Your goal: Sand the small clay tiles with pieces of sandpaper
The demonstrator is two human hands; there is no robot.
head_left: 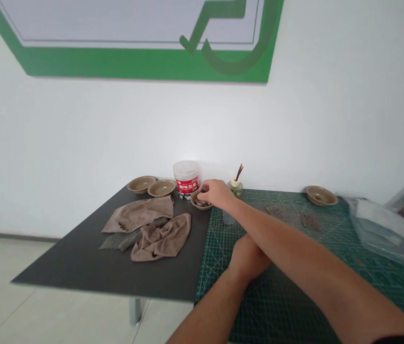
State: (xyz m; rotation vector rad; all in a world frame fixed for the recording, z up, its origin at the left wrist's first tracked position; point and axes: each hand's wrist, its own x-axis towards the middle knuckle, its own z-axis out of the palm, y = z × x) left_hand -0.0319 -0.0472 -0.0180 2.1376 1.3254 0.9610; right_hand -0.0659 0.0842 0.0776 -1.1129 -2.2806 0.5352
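Holding the right hand (217, 192) over the small bowl (202, 207), I have its fingers bent down toward the brownish pieces (203, 203) inside. The fingertips sit near one another, but at this distance I cannot tell whether that grip is pinching a piece or is just touching the heap. The bowl stands on the dark counter (90, 260), just beside the red-labelled tub (186, 171) and near the left edge of the green mat (216, 253). Loose pieces this small call, I judge, for a light touch of thumb and forefinger from the top of the heap, with no pressure on the rim that might tip the bowl. My right forearm crosses above the left hand (249, 258), which is low over the mat; its fingers are hidden, so I cannot tell whether that grip is spread or closed. I would want the right wrist raised so that the arms do not knock. With the stick-filled bottle (236, 189) close by the right hand, a straight lift looks safer to me than a sideways sweep.
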